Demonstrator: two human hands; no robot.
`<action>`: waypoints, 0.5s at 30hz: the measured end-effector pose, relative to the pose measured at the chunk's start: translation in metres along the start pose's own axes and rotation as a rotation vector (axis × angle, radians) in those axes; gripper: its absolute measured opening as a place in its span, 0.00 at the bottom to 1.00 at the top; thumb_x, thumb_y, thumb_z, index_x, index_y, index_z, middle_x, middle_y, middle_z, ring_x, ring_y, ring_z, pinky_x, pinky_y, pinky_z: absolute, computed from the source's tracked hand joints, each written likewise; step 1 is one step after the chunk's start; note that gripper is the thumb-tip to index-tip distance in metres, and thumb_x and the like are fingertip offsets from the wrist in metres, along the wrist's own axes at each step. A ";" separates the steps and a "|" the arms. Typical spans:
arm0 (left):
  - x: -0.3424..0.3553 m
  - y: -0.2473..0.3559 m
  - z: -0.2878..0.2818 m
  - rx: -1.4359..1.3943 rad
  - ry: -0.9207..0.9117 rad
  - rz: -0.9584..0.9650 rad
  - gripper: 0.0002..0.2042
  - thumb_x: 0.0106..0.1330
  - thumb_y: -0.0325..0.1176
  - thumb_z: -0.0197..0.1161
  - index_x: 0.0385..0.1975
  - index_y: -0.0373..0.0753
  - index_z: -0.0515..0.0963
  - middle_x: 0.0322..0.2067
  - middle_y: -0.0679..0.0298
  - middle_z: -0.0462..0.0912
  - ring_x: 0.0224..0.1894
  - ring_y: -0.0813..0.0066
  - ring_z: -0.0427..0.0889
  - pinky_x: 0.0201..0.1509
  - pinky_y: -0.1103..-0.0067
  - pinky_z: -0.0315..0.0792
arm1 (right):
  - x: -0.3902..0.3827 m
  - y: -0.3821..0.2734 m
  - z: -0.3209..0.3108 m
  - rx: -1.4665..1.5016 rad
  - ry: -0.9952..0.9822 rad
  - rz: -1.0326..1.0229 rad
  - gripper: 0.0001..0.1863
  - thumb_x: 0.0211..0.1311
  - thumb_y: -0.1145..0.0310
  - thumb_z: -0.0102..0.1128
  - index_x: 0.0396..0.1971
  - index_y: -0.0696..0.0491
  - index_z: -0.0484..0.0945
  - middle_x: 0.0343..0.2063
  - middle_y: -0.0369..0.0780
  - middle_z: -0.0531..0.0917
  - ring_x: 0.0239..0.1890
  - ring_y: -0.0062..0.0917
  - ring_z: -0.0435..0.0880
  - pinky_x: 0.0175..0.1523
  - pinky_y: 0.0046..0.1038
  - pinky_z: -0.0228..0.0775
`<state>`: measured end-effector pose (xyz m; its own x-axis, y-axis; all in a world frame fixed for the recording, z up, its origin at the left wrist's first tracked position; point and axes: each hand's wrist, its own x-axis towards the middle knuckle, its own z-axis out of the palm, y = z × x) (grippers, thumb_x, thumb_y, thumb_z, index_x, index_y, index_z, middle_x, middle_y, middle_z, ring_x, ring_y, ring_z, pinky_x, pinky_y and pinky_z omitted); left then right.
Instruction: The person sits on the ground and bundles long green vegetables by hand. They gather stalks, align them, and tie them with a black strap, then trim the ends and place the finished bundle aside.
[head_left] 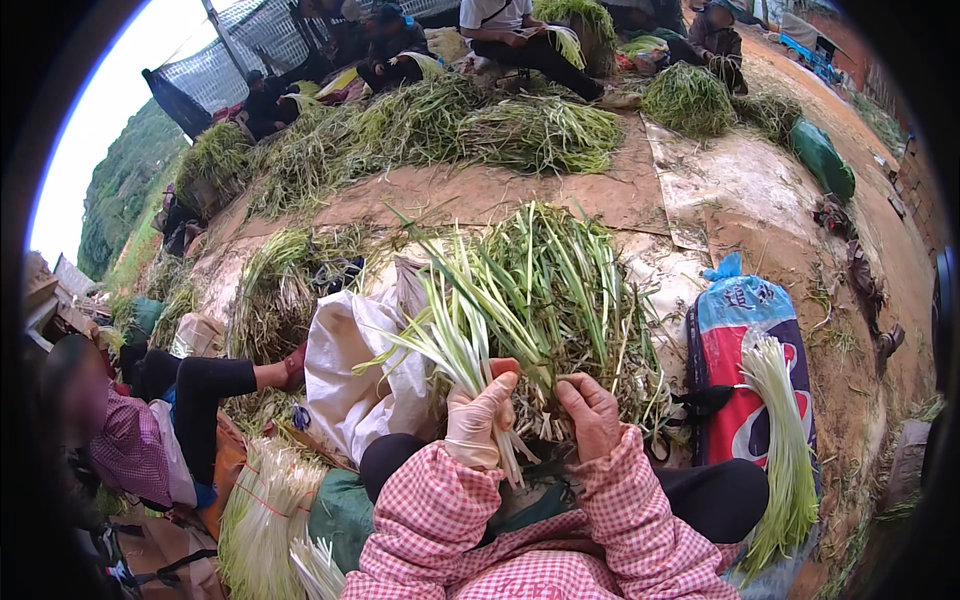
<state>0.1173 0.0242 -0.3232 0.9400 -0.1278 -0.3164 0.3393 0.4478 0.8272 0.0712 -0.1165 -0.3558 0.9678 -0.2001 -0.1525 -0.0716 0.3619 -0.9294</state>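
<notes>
My left hand point(478, 425), in a pale glove with something orange at the thumb, is closed around a bunch of chives point(462, 345). Their white stem ends stick out below the fist, and the green leaves fan up and to the left. Close by on the right, my bare right hand point(588, 415) has thumb and forefinger pinched at the lower end of a green chive leaf point(520, 345). Just beyond both hands lies a large heap of untrimmed chives point(575, 290), with roots and dry leaves toward me.
A white sack point(355, 365) lies left of the heap. Tied pale chives point(268, 510) stand at lower left; another bundle point(775, 450) rests on a red-and-blue bag point(720, 370) at right. A person point(135, 440) sits close on the left. Several people sit behind more heaps point(540, 135).
</notes>
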 end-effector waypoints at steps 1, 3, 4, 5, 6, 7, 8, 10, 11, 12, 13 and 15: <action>0.000 -0.003 0.002 -0.034 0.045 0.024 0.10 0.54 0.25 0.65 0.36 0.37 0.76 0.20 0.68 0.78 0.10 0.84 0.67 0.11 0.86 0.59 | -0.005 0.002 0.006 0.008 -0.023 0.001 0.10 0.62 0.69 0.53 0.38 0.59 0.75 0.26 0.30 0.76 0.28 0.10 0.69 0.34 0.14 0.63; 0.005 -0.012 0.000 0.035 0.009 -0.018 0.10 0.54 0.25 0.65 0.35 0.37 0.76 0.19 0.69 0.77 0.10 0.85 0.67 0.11 0.86 0.58 | -0.007 0.008 0.011 -0.096 -0.046 -0.055 0.10 0.63 0.68 0.53 0.38 0.59 0.75 0.25 0.30 0.76 0.29 0.11 0.70 0.35 0.14 0.64; 0.005 -0.014 0.000 0.044 0.032 -0.046 0.11 0.52 0.25 0.67 0.35 0.38 0.76 0.19 0.69 0.77 0.09 0.86 0.65 0.10 0.88 0.55 | -0.008 0.006 0.014 -0.125 -0.035 -0.047 0.10 0.63 0.69 0.52 0.38 0.59 0.74 0.26 0.31 0.76 0.30 0.11 0.71 0.36 0.15 0.65; 0.005 -0.014 0.000 0.056 0.033 -0.037 0.11 0.52 0.25 0.67 0.35 0.38 0.76 0.19 0.69 0.77 0.09 0.86 0.65 0.10 0.87 0.55 | -0.006 0.008 0.014 -0.127 -0.014 -0.063 0.09 0.63 0.69 0.52 0.38 0.59 0.74 0.26 0.30 0.75 0.30 0.11 0.70 0.35 0.15 0.64; 0.004 -0.015 0.000 0.069 0.034 -0.028 0.11 0.52 0.25 0.67 0.34 0.37 0.76 0.18 0.69 0.77 0.09 0.86 0.65 0.10 0.87 0.55 | -0.004 0.013 0.015 -0.129 0.007 -0.079 0.09 0.63 0.69 0.52 0.37 0.59 0.74 0.26 0.30 0.75 0.29 0.11 0.70 0.35 0.15 0.64; 0.004 -0.015 -0.001 0.083 0.034 -0.020 0.10 0.52 0.25 0.67 0.34 0.37 0.76 0.18 0.69 0.77 0.09 0.86 0.65 0.10 0.87 0.55 | -0.003 0.016 0.015 -0.130 0.029 -0.094 0.08 0.62 0.70 0.52 0.37 0.59 0.74 0.26 0.30 0.75 0.29 0.11 0.69 0.34 0.14 0.64; 0.002 -0.013 0.002 0.074 0.029 -0.013 0.07 0.55 0.24 0.64 0.32 0.37 0.76 0.18 0.69 0.75 0.09 0.85 0.65 0.11 0.87 0.56 | -0.004 0.018 0.019 0.066 0.087 -0.039 0.07 0.62 0.70 0.51 0.35 0.57 0.74 0.24 0.29 0.73 0.26 0.10 0.67 0.31 0.14 0.61; 0.003 -0.015 0.003 -0.022 0.048 -0.016 0.07 0.54 0.24 0.64 0.32 0.37 0.76 0.17 0.70 0.75 0.09 0.85 0.64 0.11 0.87 0.56 | 0.001 0.021 0.021 0.227 0.143 -0.020 0.06 0.63 0.69 0.51 0.34 0.56 0.73 0.23 0.28 0.71 0.25 0.09 0.65 0.30 0.13 0.60; 0.003 -0.017 0.005 -0.073 0.054 -0.019 0.07 0.54 0.24 0.64 0.32 0.37 0.76 0.17 0.70 0.75 0.09 0.86 0.64 0.11 0.87 0.55 | 0.002 0.021 0.020 0.304 0.174 -0.013 0.06 0.63 0.69 0.51 0.34 0.56 0.72 0.22 0.28 0.70 0.24 0.09 0.64 0.30 0.13 0.59; 0.003 -0.017 0.008 -0.074 0.071 -0.016 0.06 0.54 0.24 0.64 0.31 0.37 0.75 0.17 0.71 0.74 0.09 0.86 0.64 0.11 0.87 0.54 | 0.002 0.021 0.016 0.293 0.171 0.020 0.06 0.63 0.69 0.51 0.35 0.56 0.72 0.22 0.27 0.69 0.24 0.09 0.63 0.30 0.13 0.59; 0.004 -0.016 0.010 -0.071 0.083 0.006 0.07 0.54 0.24 0.64 0.31 0.37 0.75 0.17 0.71 0.74 0.09 0.86 0.63 0.11 0.87 0.54 | 0.002 0.019 0.016 0.282 0.134 0.024 0.07 0.63 0.69 0.51 0.35 0.56 0.72 0.23 0.27 0.70 0.24 0.09 0.64 0.30 0.13 0.59; 0.004 -0.016 0.010 -0.062 0.116 0.050 0.07 0.54 0.23 0.64 0.31 0.38 0.75 0.17 0.71 0.74 0.09 0.86 0.63 0.11 0.87 0.54 | 0.002 0.016 0.018 0.262 0.056 0.040 0.08 0.63 0.68 0.52 0.35 0.57 0.72 0.24 0.28 0.71 0.25 0.09 0.64 0.31 0.13 0.59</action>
<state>0.1164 0.0078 -0.3330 0.9439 -0.0029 -0.3301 0.2862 0.5054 0.8140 0.0762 -0.0949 -0.3654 0.9502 -0.2282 -0.2121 -0.0374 0.5925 -0.8047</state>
